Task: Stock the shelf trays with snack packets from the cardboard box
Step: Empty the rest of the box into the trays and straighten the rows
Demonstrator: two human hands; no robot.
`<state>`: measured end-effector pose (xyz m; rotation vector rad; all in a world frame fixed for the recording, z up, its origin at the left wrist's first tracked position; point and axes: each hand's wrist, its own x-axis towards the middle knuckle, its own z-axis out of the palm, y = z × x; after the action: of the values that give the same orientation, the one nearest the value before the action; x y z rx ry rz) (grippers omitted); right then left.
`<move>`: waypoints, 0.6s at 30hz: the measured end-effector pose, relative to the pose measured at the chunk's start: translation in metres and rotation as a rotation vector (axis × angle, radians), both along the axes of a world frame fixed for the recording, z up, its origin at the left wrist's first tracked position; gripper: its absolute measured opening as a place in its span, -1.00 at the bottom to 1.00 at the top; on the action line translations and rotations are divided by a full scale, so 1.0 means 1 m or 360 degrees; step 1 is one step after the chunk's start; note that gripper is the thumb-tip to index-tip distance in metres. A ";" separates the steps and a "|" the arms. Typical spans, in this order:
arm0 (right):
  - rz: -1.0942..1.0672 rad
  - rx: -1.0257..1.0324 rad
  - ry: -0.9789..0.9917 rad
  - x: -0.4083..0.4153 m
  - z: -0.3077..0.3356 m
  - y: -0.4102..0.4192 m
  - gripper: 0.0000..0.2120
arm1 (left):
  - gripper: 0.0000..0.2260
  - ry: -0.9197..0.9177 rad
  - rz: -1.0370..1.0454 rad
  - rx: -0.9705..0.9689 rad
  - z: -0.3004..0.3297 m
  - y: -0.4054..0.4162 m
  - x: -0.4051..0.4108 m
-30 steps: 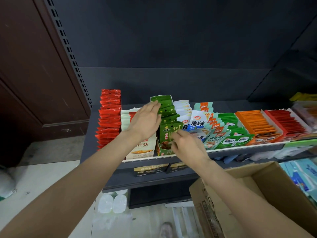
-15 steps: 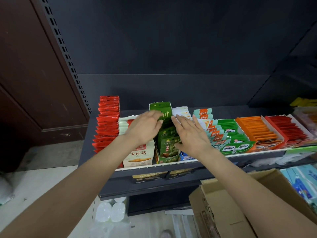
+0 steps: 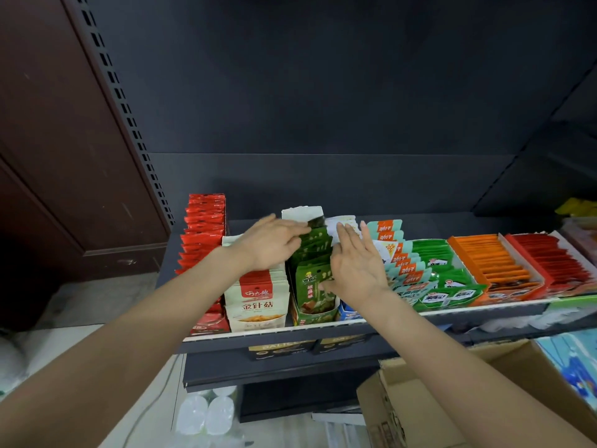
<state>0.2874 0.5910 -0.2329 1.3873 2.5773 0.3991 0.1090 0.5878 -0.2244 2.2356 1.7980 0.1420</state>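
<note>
Dark shelf point(image 3: 323, 339) runs left to right, packed with rows of snack packets, and each row runs front edge to back wall. The cardboard box point(image 3: 420, 412) sits open below the shelf's right half. Red packets point(image 3: 202, 240) fill the left end, then white ones point(image 3: 258, 302), then the green packets point(image 3: 311, 276) in their tray, standing upright with faces toward the front edge. Teal, green, orange and red rows carry on to the right. Left hand point(image 3: 269, 244) lies on the green row's left side, fingers fairly straight over the tops. Right hand point(image 3: 353, 270) presses its right side, fingers spread flat, covering the white-blue row behind it.
</note>
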 end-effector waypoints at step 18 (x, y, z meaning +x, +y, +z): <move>0.0019 -0.0151 -0.0028 -0.017 0.000 0.006 -0.12 | -0.52 0.0278 0.0071 -0.0022 -0.020 0.009 0.013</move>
<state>0.2706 0.5974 -0.2331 1.3308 2.5561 0.2853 0.1220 0.5970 -0.2440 2.2609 1.9305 -0.0590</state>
